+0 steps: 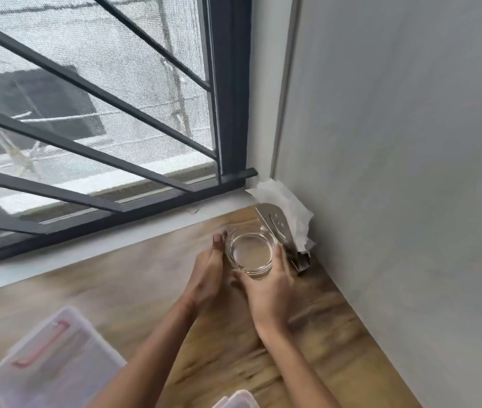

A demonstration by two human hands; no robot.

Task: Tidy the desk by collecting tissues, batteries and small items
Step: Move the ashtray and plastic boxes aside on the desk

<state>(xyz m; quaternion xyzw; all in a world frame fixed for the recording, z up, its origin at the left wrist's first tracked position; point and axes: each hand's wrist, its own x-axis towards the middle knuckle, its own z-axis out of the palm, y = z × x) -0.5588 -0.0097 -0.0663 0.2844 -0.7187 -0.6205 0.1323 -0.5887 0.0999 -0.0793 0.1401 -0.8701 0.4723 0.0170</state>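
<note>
A round glass dish (251,254) is near the surface's (116,290) far right corner. The right hand (272,293) grasps it, fingers curled round its right side, thumb at the near rim. The left hand (206,275) lies just beside its left rim, fingers relaxed and holding nothing. Tissues (289,210) stand just behind the dish, in the corner itself.

desk (151,278) brown woodgrain | tissues (292,207) white | bowl (250,253) clear | box (57,357) translucent, pink latch | window frame (231,113) black
</note>
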